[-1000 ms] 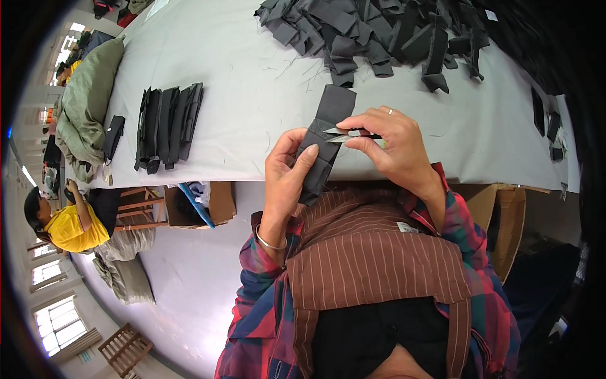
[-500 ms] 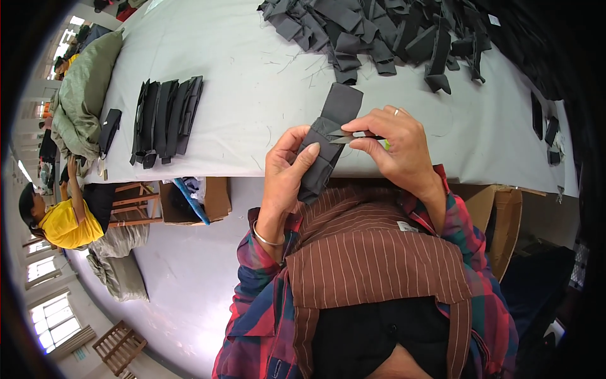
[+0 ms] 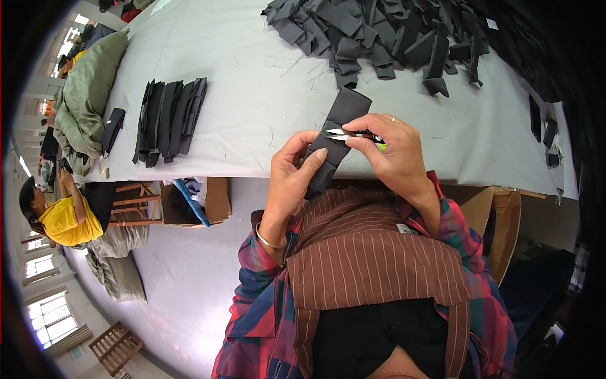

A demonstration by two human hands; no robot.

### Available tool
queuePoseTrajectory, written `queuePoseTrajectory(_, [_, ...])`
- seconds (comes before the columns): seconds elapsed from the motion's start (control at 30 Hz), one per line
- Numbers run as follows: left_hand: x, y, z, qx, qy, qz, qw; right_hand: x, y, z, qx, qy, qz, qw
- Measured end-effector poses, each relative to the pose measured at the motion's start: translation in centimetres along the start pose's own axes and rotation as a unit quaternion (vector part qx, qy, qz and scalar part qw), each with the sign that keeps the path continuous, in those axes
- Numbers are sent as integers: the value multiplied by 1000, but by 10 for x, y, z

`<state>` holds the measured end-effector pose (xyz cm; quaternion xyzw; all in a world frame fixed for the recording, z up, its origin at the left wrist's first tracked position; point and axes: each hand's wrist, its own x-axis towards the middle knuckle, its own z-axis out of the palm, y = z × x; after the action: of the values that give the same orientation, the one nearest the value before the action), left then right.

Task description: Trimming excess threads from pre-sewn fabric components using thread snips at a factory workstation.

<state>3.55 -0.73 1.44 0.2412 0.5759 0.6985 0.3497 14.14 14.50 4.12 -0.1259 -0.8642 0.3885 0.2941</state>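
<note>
Between thumb and fingers, my left hand (image 3: 295,169) grips a dark grey strip of fabric (image 3: 349,107) that slants up and to the right over the table's near edge. Small thread snips (image 3: 365,134) are pinched in my right hand (image 3: 398,151). Their bright blades point left and lie against the middle of the strip, slightly apart. A yellow-green bit shows on the snips below my fingers. My left thumb presses flat on the strip just below the blades. The strip's lower end is partly behind my left hand.
A loose heap of dark fabric strips (image 3: 353,31) covers the far side of the white table (image 3: 240,107). To the left stands a row of folded strips (image 3: 169,120). Loose threads lie about. A person in yellow (image 3: 72,221) works at the far left, near a cardboard box (image 3: 219,201).
The fabric strip and my left hand have shifted slightly right and down. The snips have turned, so their blades now catch the light. Both hands keep their hold.
</note>
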Motion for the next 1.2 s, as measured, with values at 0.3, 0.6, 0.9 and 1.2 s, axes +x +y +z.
queuePoseTrajectory(0.3, [-2,1,2,1,12,14,1000,-2,-7,5,18,-17,57,998])
queuePoseTrajectory(0.6, [0,3,4,-5,5,10,1000,-2,2,18,-60,90,-75,991])
queuePoseTrajectory(0.9, [4,7,3,47,-8,78,996,-2,-1,10,159,55,76,983])
queuePoseTrajectory(1.2, [2,10,7,41,-3,70,997,0,-3,2,181,51,90,978])
